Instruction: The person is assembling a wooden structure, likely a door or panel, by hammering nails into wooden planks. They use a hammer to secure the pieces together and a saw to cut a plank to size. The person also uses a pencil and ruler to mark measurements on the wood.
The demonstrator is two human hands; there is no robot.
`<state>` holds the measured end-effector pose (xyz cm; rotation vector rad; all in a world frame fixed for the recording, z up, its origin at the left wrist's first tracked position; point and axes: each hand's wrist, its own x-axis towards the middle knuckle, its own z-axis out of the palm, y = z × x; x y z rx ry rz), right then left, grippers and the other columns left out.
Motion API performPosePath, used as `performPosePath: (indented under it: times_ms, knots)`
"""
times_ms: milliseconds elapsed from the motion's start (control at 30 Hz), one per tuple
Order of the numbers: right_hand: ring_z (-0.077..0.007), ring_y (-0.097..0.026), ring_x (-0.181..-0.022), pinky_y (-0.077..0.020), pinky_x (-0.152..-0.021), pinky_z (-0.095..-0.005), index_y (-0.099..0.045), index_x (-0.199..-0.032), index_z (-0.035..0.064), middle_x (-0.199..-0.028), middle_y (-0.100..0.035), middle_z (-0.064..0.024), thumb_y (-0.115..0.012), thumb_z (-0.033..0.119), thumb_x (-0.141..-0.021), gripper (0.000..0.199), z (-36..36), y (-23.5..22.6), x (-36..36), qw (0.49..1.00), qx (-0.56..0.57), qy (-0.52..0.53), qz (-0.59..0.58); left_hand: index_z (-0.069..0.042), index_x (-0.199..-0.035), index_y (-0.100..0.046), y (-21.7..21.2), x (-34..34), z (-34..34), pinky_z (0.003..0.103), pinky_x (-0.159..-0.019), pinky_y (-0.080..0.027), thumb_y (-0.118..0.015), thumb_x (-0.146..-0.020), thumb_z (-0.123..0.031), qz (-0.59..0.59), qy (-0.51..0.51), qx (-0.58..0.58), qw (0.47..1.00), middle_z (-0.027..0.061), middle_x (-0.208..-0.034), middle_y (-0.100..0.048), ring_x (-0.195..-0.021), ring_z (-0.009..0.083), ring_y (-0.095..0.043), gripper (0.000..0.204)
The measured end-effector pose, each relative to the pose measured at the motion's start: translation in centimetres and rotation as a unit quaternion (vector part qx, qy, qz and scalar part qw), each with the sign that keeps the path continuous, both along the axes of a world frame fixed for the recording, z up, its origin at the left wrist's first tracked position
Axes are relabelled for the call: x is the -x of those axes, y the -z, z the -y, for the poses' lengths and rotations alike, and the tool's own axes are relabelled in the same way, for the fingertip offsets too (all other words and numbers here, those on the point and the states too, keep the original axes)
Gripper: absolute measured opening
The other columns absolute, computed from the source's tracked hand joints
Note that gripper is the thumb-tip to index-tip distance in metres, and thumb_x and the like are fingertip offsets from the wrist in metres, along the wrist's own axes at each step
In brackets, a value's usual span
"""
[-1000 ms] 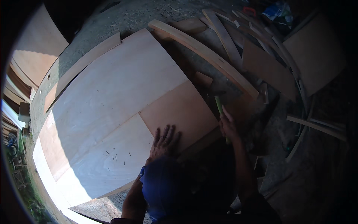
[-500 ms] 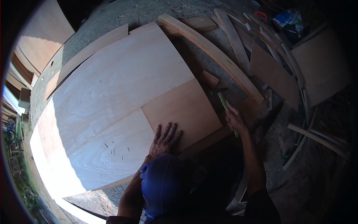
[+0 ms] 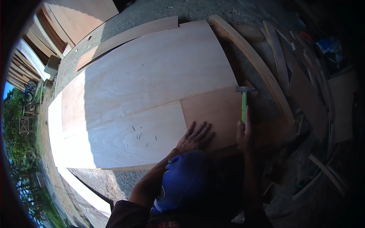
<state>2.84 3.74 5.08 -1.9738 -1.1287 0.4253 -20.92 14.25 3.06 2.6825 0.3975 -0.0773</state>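
Observation:
A large pale plywood panel (image 3: 152,76) lies flat, with a smaller browner plywood piece (image 3: 215,108) at its near right corner. My left hand (image 3: 194,138) rests there, fingers spread, palm down across the seam between pale and brown wood. In my right hand (image 3: 245,135) is a hammer (image 3: 244,106) with a green handle and metal head, held by the panel's right edge. Its head points away from me; whether it touches the wood I cannot tell. Several loose nails (image 3: 139,136) are scattered on the panel left of my left hand.
A rounded blue cloth shape (image 3: 184,180) blocks the lower middle. Curved timber (image 3: 254,57) and plywood offcuts (image 3: 308,102) lie on the right. A long plywood strip (image 3: 129,40) borders the panel's far side. Bright sunlight covers its left end; a bicycle (image 3: 29,91) stands far left.
My right hand has brought the hammer in from beyond the panel's right edge, its head now turned crosswise at that edge. The whole view has swung leftward. My left hand stays on the wood.

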Motion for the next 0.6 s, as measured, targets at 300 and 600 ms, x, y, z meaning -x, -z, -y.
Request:
performPosePath:
  times_ms: [300, 600]
  knots:
    - [-0.0427, -0.066, -0.071, -0.0533, -0.063, -0.0478, -0.035, -0.156, 0.0116, -0.085, -0.064, -0.0245, -0.053, 0.011, -0.101, 0.058, -5.9, 2.0, 8.5, 0.981, 0.021, -0.188, 0.04, -0.019, -0.147, -0.049, 3.1, 0.0, -0.1, 0.061, -0.125, -0.004, -0.055, -0.094, -0.04, 0.007, 0.04, 0.017, 0.999, 0.0095, -0.158, -0.038, -0.154, 0.0303, -0.019, 0.058]
    - [-0.0422, -0.067, -0.071, -0.0535, -0.061, -0.0486, -0.035, -0.155, 0.0103, -0.081, -0.064, -0.0251, -0.056, 0.008, -0.099, 0.06, -7.2, 0.2, 8.0, 0.969, 0.089, -0.221, 0.064, -0.019, -0.144, -0.052, 2.2, 0.0, -0.4, 0.061, -0.125, -0.003, -0.055, -0.092, -0.04, 0.007, 0.046, 0.03, 0.998, 0.0072, -0.151, -0.046, -0.15, 0.03, -0.027, 0.056]
